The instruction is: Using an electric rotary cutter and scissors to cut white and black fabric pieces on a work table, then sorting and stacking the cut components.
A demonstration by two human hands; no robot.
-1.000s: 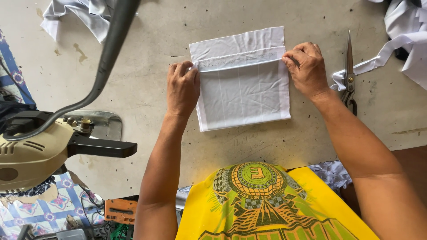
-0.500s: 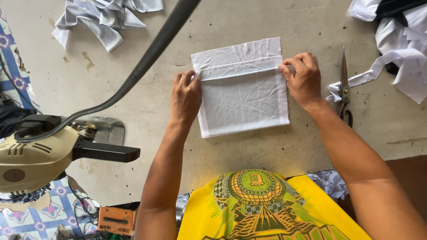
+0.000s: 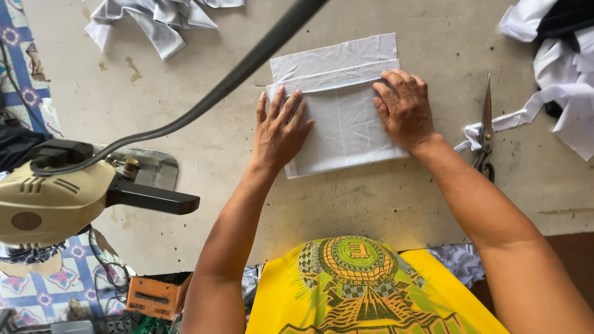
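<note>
Left hand flat, fingers spread; right hand flat, palm down; both forearms extended forward.

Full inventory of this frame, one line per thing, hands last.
folded cloth: 1, white, table centre, under both hands
scissors: 1, metal, right of cloth
cloth scraps: 1 pile, grey-white, top left
fabric heap: 1, white and dark, top right
cutting machine: 1, cream with black handle, left edge
cable: 1, dark, running from machine to top
table: 1, grey, stained
left hand: flat on cloth
right hand: flat on cloth
</note>
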